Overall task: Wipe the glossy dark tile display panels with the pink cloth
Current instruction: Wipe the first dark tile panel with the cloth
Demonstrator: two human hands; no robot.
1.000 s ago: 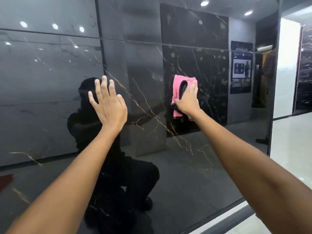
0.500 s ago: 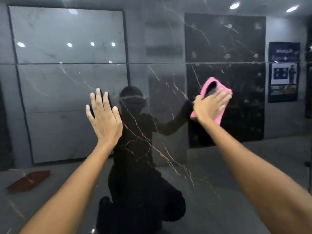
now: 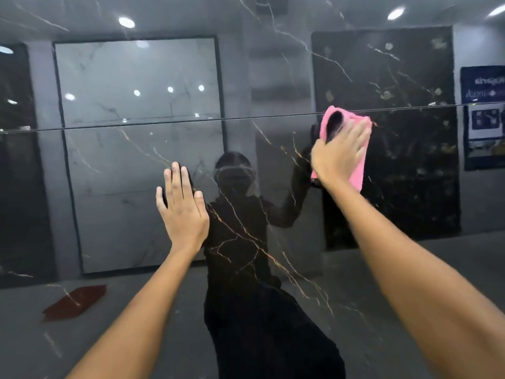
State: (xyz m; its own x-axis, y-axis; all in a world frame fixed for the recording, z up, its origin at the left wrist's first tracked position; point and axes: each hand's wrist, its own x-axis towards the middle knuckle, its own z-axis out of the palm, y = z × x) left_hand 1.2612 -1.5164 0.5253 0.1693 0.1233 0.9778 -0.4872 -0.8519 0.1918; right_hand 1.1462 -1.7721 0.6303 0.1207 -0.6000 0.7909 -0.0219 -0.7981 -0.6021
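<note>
A glossy dark tile panel (image 3: 273,269) with gold veins fills the view and mirrors the room. A thin horizontal joint (image 3: 164,125) separates it from the panel above (image 3: 273,64). My right hand (image 3: 338,157) presses the pink cloth (image 3: 358,176) flat against the tile with straight fingers, just under the joint at the upper right. The cloth's top edge touches the joint line. My left hand (image 3: 181,209) rests flat on the lower panel, fingers straight and pointing up, left of centre.
The gloss reflects a crouching person in black, ceiling lights, a pale tile board, a dark spotted board and a blue poster (image 3: 483,116) at the right. A reddish shape (image 3: 73,302) shows in the reflection at the lower left.
My right hand has slid the pink cloth up and to the right, reaching the joint line. The view has swung left and up. My left hand stays flat on the panel.
</note>
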